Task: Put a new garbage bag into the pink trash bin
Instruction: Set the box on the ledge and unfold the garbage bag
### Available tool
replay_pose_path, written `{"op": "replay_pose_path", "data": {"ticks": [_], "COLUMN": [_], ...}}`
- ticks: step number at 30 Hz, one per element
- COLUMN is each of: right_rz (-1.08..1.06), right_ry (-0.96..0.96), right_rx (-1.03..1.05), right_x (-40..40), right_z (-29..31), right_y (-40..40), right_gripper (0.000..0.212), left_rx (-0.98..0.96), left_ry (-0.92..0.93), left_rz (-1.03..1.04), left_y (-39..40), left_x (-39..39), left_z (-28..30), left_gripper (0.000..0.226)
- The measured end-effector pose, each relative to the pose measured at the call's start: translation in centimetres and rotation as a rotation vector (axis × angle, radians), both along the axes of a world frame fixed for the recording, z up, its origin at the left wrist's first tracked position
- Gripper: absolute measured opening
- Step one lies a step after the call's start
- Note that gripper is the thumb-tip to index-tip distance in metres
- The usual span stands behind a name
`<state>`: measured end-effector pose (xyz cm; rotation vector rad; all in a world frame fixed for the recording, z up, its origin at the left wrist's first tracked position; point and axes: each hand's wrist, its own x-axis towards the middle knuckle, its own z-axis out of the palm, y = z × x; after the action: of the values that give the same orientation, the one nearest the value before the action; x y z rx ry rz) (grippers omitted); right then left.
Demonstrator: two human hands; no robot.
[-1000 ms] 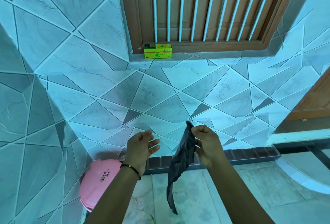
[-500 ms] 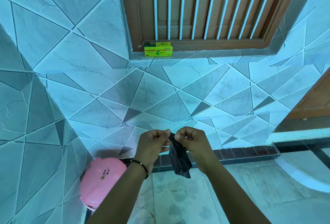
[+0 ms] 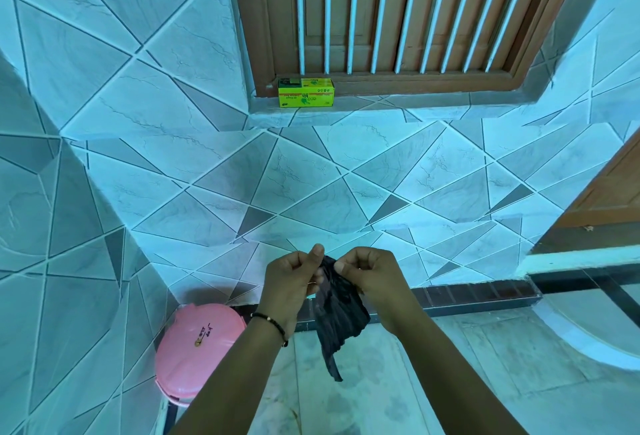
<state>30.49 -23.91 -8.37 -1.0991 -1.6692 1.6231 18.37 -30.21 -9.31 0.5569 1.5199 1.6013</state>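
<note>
A folded black garbage bag (image 3: 337,313) hangs in front of me, pleated and partly fanned out, its lower tip pointing down. My left hand (image 3: 294,278) and my right hand (image 3: 369,273) both pinch its top edge, close together. The pink trash bin (image 3: 195,341) stands on the floor in the corner at the lower left, its lid shut, partly behind my left forearm.
A green and yellow box of bin bags (image 3: 306,92) lies on the tiled window sill below a wooden barred window (image 3: 398,11). Tiled walls stand ahead and to the left. A wooden door frame (image 3: 613,192) is at the right, with a raised step below it.
My left hand came in from beside the bag and took hold of its top edge next to the right hand. The bag, first hanging long and narrow, has bunched and spread wider.
</note>
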Motion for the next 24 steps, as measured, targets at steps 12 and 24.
{"op": "replay_pose_path", "data": {"ticks": [12, 24], "right_rz": [-0.086, -0.260], "right_ry": [0.221, 0.270], "right_rx": [-0.255, -0.272], "right_x": [0.3, 0.1], "right_z": [0.4, 1.8], "right_y": [0.4, 1.6], "right_gripper": [0.012, 0.011], "left_rx": [-0.034, 0.018], "left_ry": [0.170, 0.935], "left_rz": [-0.196, -0.060], "left_y": [-0.6, -1.1], "left_x": [0.6, 2.7], "left_z": [-0.3, -0.9], "left_gripper": [0.029, 0.018]}}
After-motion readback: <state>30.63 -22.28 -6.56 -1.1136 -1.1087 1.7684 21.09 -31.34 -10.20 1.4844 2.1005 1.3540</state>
